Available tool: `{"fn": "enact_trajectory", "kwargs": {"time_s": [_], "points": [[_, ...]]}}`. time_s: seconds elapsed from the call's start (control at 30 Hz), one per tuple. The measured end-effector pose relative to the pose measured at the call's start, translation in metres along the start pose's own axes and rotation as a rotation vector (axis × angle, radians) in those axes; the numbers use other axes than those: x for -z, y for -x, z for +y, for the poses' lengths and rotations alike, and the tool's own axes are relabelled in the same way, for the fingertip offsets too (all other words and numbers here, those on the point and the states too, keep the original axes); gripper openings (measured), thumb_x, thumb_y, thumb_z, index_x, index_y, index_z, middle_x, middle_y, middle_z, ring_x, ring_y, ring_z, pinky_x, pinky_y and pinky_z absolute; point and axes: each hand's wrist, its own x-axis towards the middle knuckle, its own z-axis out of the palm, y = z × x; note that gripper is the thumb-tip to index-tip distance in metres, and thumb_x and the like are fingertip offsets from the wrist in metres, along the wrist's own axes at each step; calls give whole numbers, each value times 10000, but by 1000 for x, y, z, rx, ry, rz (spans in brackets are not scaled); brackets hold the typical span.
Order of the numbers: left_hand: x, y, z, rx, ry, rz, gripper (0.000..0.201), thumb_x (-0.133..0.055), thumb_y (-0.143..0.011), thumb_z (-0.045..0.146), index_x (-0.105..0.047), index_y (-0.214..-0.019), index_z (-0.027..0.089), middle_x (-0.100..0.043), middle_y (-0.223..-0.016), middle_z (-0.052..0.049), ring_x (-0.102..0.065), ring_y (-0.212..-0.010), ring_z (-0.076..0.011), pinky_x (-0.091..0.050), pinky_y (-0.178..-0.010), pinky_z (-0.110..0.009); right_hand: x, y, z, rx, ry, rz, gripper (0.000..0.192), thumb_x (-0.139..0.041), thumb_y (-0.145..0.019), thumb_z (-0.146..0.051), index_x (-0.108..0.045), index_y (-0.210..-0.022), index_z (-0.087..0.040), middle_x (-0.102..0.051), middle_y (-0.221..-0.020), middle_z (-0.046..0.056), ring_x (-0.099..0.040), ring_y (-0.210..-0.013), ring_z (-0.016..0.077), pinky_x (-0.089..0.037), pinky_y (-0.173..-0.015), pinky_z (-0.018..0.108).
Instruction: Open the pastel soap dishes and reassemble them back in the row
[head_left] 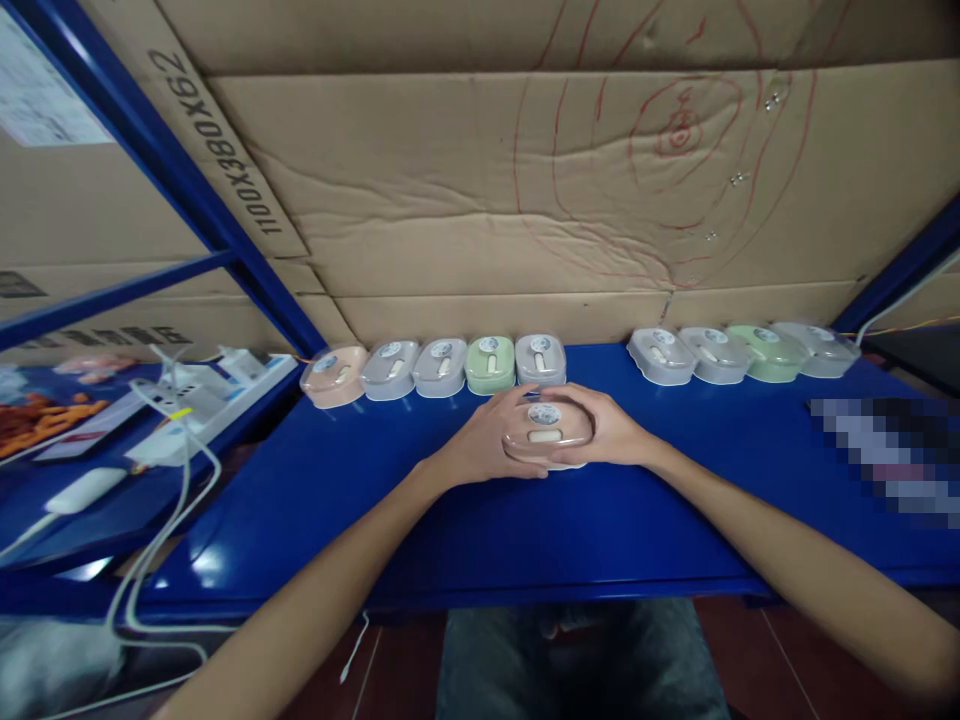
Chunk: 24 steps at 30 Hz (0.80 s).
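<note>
Between my two hands is a pinkish-beige lidded box with a clear cover, a round sticker and a small white tab. My left hand wraps its left side, thumb along the near edge. From the right, my right hand curls round the opposite side. The box is over the middle of the blue table; whether it rests on it I cannot tell. Behind it stands a row of similar boxes: a pink one, a green one and several grey ones, the nearest grey box just beyond my fingers.
Another row, with a green box among grey ones, stands at the back right. Cardboard walls the rear. A white power strip with cables lies left, beside a blue frame post. A blurred-out item lies right.
</note>
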Motion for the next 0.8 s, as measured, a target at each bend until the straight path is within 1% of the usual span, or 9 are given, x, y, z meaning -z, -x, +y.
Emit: {"fn": "enact_trajectory", "kwargs": {"time_s": [0.1, 0.17, 0.23, 0.3, 0.4, 0.5, 0.57, 0.67, 0.8], "points": [[0, 1, -4, 45, 53, 24, 1312, -1012, -612, 629, -313, -1685, 345, -569, -1606, -139, -559, -1467, -445, -461, -1202, -644, 7, -1, 1, -7, -100, 22, 755, -947, -755, -509, -656, -1417, -292, -722, -1430, 103, -702, -1311, 353, -554, -1139, 558], [1, 1, -6, 70, 52, 28, 1350, -1013, -599, 638, -287, -1696, 333, -581, -1583, -151, -568, -1451, -444, -452, -1202, -656, 18, -2, 2, -24, -172, 42, 718, -930, -786, -487, -649, -1419, -298, -716, -1439, 97, -706, -1312, 343, -565, -1142, 553], [1, 2, -9, 94, 18, 27, 1368, -1012, -583, 659, -296, -1696, 312, -601, -1550, -159, -572, -1437, -448, -443, -1204, -662, 36, -2, 3, -56, -171, 67, 705, -926, -798, -474, -643, -1420, -302, -707, -1449, 94, -708, -1303, 341, -576, -1136, 553], [1, 2, -11, 97, -24, 18, 1349, -996, -589, 693, -323, -1689, 297, -599, -1550, -162, -560, -1446, -450, -443, -1206, -654, 59, -2, 4, -90, -92, 87, 719, -931, -787, -491, -642, -1420, -310, -693, -1464, 92, -721, -1255, 344, -603, -1091, 556], [1, 2, -13, 84, -85, -16, 1249, -955, -628, 738, -402, -1654, 290, -532, -1631, -165, -490, -1511, -467, -409, -1233, -664, 93, 3, 7, -127, 84, 100, 705, -895, -817, -528, -634, -1433, -306, -682, -1466, 100, -754, -1093, 319, -646, -968, 538], [2, 1, -12, 79, -131, -60, 1208, -932, -651, 757, -440, -1639, 267, -493, -1673, -176, -419, -1562, -485, -347, -1269, -688, 112, 8, 14, -132, 325, 64, 699, -895, -793, -551, -664, -1391, -272, -742, -1338, 109, -737, -1100, 346, -619, -988, 560], [3, 1, -12, 80, -150, -76, 1223, -922, -654, 769, -433, -1648, 250, -491, -1674, -186, -400, -1574, -486, -328, -1280, -690, 115, 11, 21, -147, 428, 0, 720, -903, -761, -556, -675, -1372, -251, -757, -1294, 120, -728, -1133, 372, -600, -1016, 585], [3, 1, -12, 85, -171, -88, 1243, -908, -653, 792, -420, -1660, 252, -488, -1671, -187, -381, -1582, -487, -321, -1279, -698, 112, 12, 28, -162, 505, -97, 758, -898, -744, -560, -667, -1388, -232, -742, -1344, 137, -703, -1206, 401, -572, -1058, 610], [3, 2, -12, 70, -181, -100, 1239, -898, -646, 813, -432, -1657, 267, -513, -1634, -187, -412, -1545, -494, -340, -1258, -712, 106, 11, 31, -118, 619, -169, 752, -889, -760, -530, -673, -1403, -206, -739, -1365, 148, -646, -1275, 434, -511, -1122, 629]]}}
